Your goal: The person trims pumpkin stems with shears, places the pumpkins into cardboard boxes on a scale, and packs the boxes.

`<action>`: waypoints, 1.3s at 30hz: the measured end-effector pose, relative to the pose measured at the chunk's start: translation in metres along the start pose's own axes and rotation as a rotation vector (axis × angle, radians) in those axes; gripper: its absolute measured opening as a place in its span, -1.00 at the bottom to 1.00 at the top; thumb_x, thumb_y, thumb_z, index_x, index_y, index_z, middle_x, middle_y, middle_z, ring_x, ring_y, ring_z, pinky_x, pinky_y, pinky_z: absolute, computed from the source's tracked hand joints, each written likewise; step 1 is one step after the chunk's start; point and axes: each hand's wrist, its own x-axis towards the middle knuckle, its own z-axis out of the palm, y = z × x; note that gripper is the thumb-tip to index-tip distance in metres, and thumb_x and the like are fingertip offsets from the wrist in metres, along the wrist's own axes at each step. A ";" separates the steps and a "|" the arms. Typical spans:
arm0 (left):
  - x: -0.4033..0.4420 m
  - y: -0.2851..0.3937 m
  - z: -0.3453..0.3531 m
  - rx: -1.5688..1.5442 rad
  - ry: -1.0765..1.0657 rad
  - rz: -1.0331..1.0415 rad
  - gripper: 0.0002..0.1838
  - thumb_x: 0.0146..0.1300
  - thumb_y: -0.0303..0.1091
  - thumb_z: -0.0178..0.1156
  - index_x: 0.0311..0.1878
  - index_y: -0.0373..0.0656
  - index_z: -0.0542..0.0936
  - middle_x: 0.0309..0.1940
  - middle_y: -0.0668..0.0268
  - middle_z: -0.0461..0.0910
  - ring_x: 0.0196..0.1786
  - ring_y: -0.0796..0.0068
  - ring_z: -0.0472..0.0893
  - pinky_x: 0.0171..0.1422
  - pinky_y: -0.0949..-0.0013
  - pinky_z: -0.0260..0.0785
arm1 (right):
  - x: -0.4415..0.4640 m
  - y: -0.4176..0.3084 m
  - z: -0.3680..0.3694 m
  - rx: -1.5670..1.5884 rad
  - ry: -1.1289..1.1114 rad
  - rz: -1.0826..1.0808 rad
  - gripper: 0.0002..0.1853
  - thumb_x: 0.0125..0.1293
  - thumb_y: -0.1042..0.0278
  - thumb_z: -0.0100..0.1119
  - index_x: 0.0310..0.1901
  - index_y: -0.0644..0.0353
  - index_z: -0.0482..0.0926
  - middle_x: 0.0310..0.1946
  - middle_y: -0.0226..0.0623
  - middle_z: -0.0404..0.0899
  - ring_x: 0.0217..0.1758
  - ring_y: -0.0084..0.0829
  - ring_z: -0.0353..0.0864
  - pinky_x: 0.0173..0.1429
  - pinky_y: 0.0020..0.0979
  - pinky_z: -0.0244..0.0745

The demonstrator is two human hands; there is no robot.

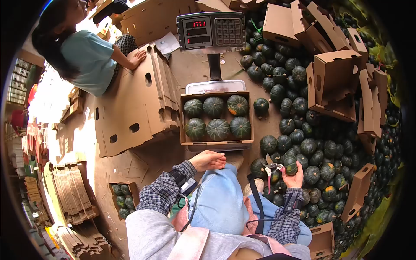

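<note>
My right hand is closed around a dark green squash, with pink-handled pruning shears beside it, their blades apart. It is over the squash pile on the right. My left hand hovers above my knee with fingers curled together; whether anything is between them cannot be made out. Just ahead, a cardboard box holds two rows of green squashes and rests on a platform scale. The scale's display shows lit red digits.
A large pile of squashes covers the right side, with empty cardboard boxes on it. Flattened cardboard is stacked left of the scale, where a person rests a hand. A small box of squashes lies lower left.
</note>
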 end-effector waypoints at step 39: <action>-0.002 -0.005 0.008 1.713 0.520 0.916 -0.40 -0.31 -0.15 0.51 -0.13 -0.02 0.46 -0.36 0.27 0.44 -0.19 0.14 0.48 -0.16 0.18 0.35 | -0.017 -0.009 -0.030 -0.111 0.232 -0.148 -0.66 0.07 0.24 0.36 -0.15 0.13 0.50 -0.25 -0.31 0.55 -0.19 -0.34 0.52 -0.14 -0.24 0.51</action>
